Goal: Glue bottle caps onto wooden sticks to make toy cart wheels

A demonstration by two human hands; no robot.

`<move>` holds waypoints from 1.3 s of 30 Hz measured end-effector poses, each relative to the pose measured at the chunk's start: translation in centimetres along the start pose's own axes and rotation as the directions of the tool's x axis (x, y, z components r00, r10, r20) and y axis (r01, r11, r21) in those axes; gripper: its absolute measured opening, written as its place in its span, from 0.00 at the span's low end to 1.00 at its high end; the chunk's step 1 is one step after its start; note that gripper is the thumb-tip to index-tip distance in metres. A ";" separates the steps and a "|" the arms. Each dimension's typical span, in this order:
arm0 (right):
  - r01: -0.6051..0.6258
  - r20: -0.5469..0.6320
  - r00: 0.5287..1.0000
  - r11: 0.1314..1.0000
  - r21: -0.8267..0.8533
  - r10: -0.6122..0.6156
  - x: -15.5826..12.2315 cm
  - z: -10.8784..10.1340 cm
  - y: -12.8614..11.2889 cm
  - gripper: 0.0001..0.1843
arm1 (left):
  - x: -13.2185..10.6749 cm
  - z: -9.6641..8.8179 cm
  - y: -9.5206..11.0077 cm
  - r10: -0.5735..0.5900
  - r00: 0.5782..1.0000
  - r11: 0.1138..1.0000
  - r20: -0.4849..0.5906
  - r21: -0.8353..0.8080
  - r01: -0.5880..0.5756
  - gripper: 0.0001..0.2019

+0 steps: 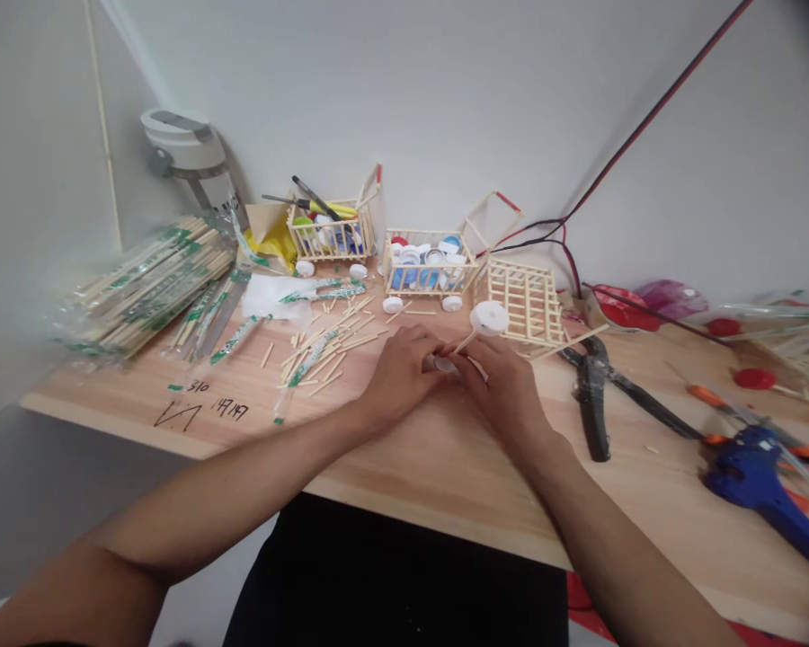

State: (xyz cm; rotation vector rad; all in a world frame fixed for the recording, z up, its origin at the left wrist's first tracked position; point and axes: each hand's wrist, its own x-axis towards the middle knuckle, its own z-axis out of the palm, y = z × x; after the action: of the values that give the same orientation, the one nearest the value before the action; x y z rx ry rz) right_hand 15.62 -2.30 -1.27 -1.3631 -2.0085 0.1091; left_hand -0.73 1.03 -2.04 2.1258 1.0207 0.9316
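Note:
Over the front middle of the table, my two hands meet around a thin wooden stick (pixel 466 342) with a white bottle cap (pixel 489 317) on its upper end. My left hand (pixel 404 373) is closed, its fingertips pinching a second, pale cap (pixel 443 364) at the lower end, partly hidden by fingers. My right hand (pixel 509 382) closes on the stick from the other side, just below the upper cap. Behind my right hand lies a stick-built lattice frame (pixel 526 301). To the left of my hands are scattered cut sticks (pixel 333 350).
Two stick-built carts, one with tools (pixel 330 235) and one with caps (pixel 426 270), stand at the back. Packaged chopsticks (pixel 155 288) and a lidded container (pixel 192 153) are left. Black-handled pliers (pixel 593 404) and a blue glue gun (pixel 755 467) lie right. Cables (pixel 647 117) run along the wall.

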 end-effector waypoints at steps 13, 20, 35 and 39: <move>-0.005 0.016 1.000 1.000 0.013 0.005 0.0 0.2 0.2 0.09 | 0.1 0.0 0.2 -0.008 1.000 1.000 0.000 0.002 0.008 0.09; -0.003 -0.007 1.000 1.000 0.016 0.003 0.0 0.4 0.2 0.06 | 0.0 0.0 0.1 0.006 1.000 1.000 -0.016 -0.002 -0.006 0.10; -0.024 0.027 0.999 1.000 -0.018 0.025 0.0 0.3 0.2 0.06 | 0.0 0.1 0.3 0.001 1.000 1.000 0.016 0.012 -0.001 0.09; -0.016 0.022 1.000 1.000 -0.013 0.016 0.0 0.4 0.3 0.06 | 0.0 0.0 0.3 -0.011 1.000 1.000 0.016 0.023 0.011 0.09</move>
State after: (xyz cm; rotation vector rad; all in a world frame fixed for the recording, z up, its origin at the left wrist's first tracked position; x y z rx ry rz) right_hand 15.63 -2.08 -1.66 -1.3921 -2.0196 0.1193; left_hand -0.60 0.92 -1.85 2.1412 1.0393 0.9001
